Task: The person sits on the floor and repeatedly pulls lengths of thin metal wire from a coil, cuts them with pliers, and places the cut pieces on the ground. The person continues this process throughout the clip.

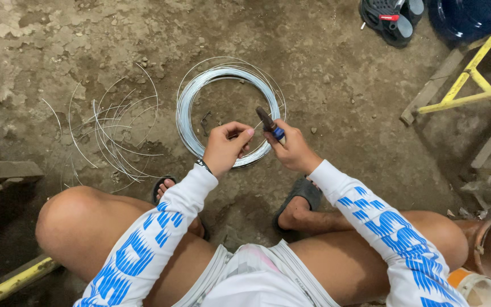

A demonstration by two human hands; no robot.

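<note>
Bare knees frame the bottom edge while, mid-frame, the left hand [225,148] pinches a thin silver wire strand off the shiny round wire coil [191,108] and the right hand [294,149] clenches dark blue-handled pliers [270,123], cutting apparently underway, beside curved cut wire pieces [112,139] at left.

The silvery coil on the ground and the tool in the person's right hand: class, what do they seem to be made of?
The silvery wire coil looks like bright bare metal, perhaps galvanised steel: thin glossy strands. The dark pliers-like tool in the right hand seems dull metal with a blue, probably plastic, grip.
</note>
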